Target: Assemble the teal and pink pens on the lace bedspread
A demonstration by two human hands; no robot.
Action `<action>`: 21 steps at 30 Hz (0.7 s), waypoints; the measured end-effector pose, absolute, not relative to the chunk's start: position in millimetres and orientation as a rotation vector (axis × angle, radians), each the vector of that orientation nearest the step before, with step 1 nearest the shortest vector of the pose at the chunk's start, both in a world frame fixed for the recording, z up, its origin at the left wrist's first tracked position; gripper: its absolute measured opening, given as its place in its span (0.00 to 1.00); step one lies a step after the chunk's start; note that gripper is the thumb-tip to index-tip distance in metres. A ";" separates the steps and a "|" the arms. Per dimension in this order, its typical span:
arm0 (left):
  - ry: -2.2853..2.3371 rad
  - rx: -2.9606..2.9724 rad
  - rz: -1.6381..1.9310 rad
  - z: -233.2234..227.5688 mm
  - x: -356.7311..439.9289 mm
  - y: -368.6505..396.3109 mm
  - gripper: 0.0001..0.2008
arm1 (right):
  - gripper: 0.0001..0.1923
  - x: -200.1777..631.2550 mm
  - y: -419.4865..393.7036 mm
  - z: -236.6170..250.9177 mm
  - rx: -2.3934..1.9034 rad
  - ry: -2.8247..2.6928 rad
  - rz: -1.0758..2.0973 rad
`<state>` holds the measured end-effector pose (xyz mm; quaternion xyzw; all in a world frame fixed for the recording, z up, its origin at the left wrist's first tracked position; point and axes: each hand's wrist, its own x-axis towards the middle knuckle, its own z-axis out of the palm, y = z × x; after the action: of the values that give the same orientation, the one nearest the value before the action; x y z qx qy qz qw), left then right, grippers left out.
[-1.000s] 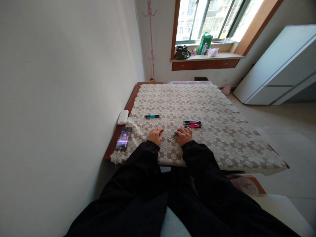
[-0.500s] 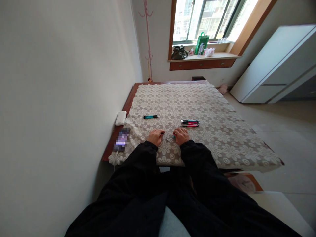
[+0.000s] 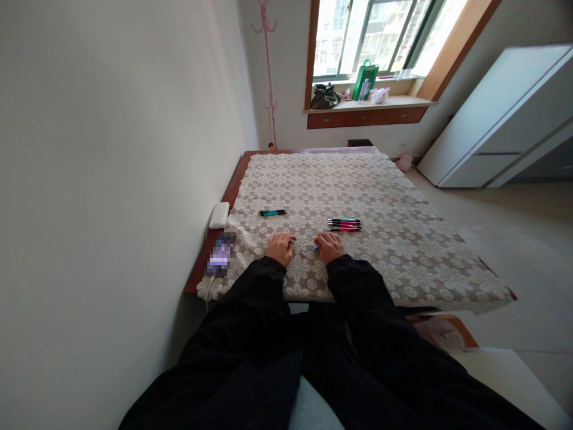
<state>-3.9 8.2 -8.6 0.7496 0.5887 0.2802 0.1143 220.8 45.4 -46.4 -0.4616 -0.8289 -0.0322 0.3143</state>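
My left hand (image 3: 281, 248) rests low over the lace tablecloth (image 3: 304, 182), fingers curled together. Whatever it holds is hidden behind the fingers. A short gap to the right, my right hand (image 3: 330, 246) is closed around a small teal pen part (image 3: 317, 248), of which only a bit shows under the fingertips. Just beyond the right hand lies a row of several pens (image 3: 344, 224), with teal, red and pink barrels. Farther left, past the left hand, teal-and-black pens (image 3: 272, 212) lie close together.
A white power bank (image 3: 219, 215) and a blurred-out phone (image 3: 221, 254) with a cable lie at the table's left edge, near the wall. Behind the table are a pink coat stand (image 3: 270, 71) and a windowsill with bags. A white fridge (image 3: 496, 119) stands at right.
My left fingers have turned further over, and the dark tip that showed at them is out of sight. The right hand has barely shifted; the pens on the cloth lie as before.
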 end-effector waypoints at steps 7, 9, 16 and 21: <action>1.681 2.241 0.747 -9.2 -4.1 7.8 0.04 | 0.08 219.7 45.0 -42.4 -1.186 -2.188 -0.097; 1.718 2.214 0.749 -9.6 -4.0 7.5 0.04 | 0.08 220.3 46.2 -44.8 -1.233 -2.161 -0.100; 1.851 2.139 0.772 -6.5 -2.1 3.9 0.03 | 0.08 222.4 51.3 -56.0 -1.346 -2.070 -0.097; 1.856 2.130 0.745 -3.9 -1.1 3.0 0.04 | 0.12 222.3 45.1 -45.2 -1.171 -2.213 -0.047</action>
<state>-1.1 3.0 -3.9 0.7247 0.6314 0.2533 0.1097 222.3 45.1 -45.2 -0.4439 -0.8394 -0.0177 0.3132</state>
